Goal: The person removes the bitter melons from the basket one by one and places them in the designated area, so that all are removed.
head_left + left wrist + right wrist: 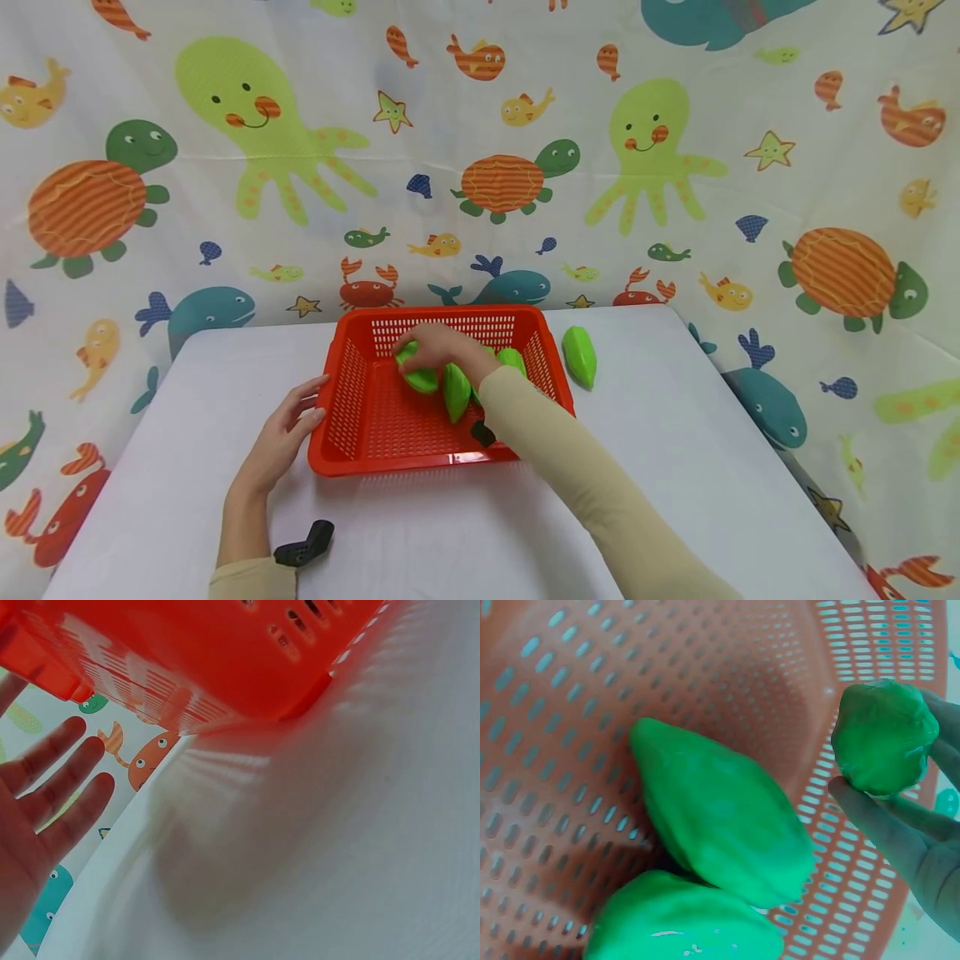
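My right hand (438, 346) reaches into the red plastic basket (480, 313) and pinches a bright green, lobed, papaya-like fruit (422, 381) between thumb and fingers. In the right wrist view the held fruit (885, 739) appears end-on, above the basket's slotted side. Several similar fruits lie in the basket, including one near the middle (456, 393) and a tapered one (724, 814); my forearm hides part of the group. My left hand (281, 437) touches the basket's left rim with its fingertips. In the left wrist view its fingers (71, 817) are extended and spread.
Another green fruit (580, 357) lies on the white table (652, 467), just right of the basket. Behind the table hangs a curtain (450, 108) printed with sea animals. A black device (303, 546) is at my left wrist.
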A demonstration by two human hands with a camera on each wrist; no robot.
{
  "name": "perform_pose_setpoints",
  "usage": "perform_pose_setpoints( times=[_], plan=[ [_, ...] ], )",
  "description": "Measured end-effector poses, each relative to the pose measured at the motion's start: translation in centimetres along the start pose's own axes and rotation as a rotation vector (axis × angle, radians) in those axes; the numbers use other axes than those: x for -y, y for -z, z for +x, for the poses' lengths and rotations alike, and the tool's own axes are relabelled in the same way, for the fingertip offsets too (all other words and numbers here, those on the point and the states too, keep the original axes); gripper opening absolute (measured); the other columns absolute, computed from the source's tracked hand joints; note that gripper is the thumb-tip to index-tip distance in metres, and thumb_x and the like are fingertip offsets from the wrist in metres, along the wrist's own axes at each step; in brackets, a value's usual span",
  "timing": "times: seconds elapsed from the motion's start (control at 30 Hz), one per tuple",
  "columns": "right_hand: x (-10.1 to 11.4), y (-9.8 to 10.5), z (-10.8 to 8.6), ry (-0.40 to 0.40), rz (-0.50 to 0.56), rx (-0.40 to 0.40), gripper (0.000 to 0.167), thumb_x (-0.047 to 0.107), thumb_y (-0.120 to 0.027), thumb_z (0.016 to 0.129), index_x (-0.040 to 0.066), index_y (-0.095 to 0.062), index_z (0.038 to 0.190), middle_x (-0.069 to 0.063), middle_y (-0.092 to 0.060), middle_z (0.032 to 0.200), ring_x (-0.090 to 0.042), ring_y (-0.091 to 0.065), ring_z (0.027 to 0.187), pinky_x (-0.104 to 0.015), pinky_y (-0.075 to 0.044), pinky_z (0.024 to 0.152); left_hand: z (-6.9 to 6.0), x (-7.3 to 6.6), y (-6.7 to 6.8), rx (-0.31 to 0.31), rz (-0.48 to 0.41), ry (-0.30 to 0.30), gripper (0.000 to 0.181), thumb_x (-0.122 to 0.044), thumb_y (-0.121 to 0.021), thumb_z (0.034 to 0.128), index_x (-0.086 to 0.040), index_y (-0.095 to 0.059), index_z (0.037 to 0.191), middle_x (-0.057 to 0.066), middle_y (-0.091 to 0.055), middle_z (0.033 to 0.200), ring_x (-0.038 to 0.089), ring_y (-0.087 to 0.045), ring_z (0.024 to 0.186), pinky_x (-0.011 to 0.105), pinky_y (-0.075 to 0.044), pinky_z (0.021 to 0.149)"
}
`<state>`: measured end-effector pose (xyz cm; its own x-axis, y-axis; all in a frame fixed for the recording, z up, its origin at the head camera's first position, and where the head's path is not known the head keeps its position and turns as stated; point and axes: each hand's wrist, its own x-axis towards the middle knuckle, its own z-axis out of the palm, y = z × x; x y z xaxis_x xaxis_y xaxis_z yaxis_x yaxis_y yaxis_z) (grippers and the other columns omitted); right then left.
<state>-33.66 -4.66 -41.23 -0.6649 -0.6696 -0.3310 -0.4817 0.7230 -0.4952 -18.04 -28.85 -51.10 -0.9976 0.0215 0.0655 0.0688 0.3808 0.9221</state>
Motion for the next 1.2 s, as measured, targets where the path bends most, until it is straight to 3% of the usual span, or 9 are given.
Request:
perform_pose_setpoints(
  times=[0.13, 0.23, 0.63, 0.93, 1.2],
  plan=[
    [0.0, 1.0, -0.7, 0.006, 0.103, -0.027, 0.041, 0.027, -0.070, 0.091, 0.018, -0.064, 0.130, -0.004, -0.055, 0.133, -0.019, -0.052, 0.103, -0.026, -0.050, 0.078, 0.0, 0.0, 0.0, -0.002, 0.004, -0.002, 0.057, -0.035, -0.051, 0.1005, -0.023, -0.032, 0.153, 0.007, -0.038, 0.152, 0.017, -0.042, 0.128, 0.018, -0.047, 0.087],
    [-0.1, 1.7, -1.2, 0.019, 0.185, -0.041, 0.042, 0.026, -0.070, 0.091, 0.017, -0.063, 0.132, -0.005, -0.053, 0.135, -0.019, -0.054, 0.101, -0.029, -0.052, 0.076, -0.1, 0.0, -0.1, -0.004, 0.003, -0.002, 0.057, -0.035, -0.052, 0.1004, -0.023, -0.032, 0.153, 0.007, -0.038, 0.152, 0.018, -0.042, 0.128, 0.018, -0.047, 0.087],
    [-0.9, 4.5, -4.1, 0.036, 0.417, -0.115, 0.043, 0.026, -0.069, 0.092, 0.018, -0.060, 0.134, -0.003, -0.047, 0.143, -0.020, -0.056, 0.106, -0.040, -0.053, 0.086, -0.1, 0.1, -0.1, -0.005, 0.011, -0.001, 0.057, -0.037, -0.051, 0.1004, -0.024, -0.033, 0.153, 0.008, -0.038, 0.152, 0.009, -0.042, 0.124, 0.018, -0.047, 0.088],
    [-1.3, 5.7, -6.5, 0.050, 0.462, -0.206, 0.041, 0.027, -0.070, 0.091, 0.021, -0.061, 0.130, -0.005, -0.047, 0.141, -0.023, -0.054, 0.111, -0.044, -0.053, 0.088, -0.2, 0.0, 0.0, -0.002, 0.005, 0.012, 0.058, -0.038, -0.051, 0.1003, -0.024, -0.032, 0.153, 0.008, -0.036, 0.152, 0.012, -0.041, 0.126, 0.019, -0.047, 0.088],
    [-2.1, 6.9, -8.5, 0.104, 0.365, -0.297, 0.037, 0.028, -0.069, 0.092, 0.022, -0.062, 0.127, 0.002, -0.051, 0.136, -0.019, -0.046, 0.121, -0.040, -0.044, 0.096, 0.1, 0.4, -0.1, 0.003, 0.011, 0.010, 0.057, -0.038, -0.051, 0.1003, -0.026, -0.031, 0.153, 0.009, -0.036, 0.152, 0.020, -0.041, 0.129, 0.023, -0.049, 0.089]
  ],
)
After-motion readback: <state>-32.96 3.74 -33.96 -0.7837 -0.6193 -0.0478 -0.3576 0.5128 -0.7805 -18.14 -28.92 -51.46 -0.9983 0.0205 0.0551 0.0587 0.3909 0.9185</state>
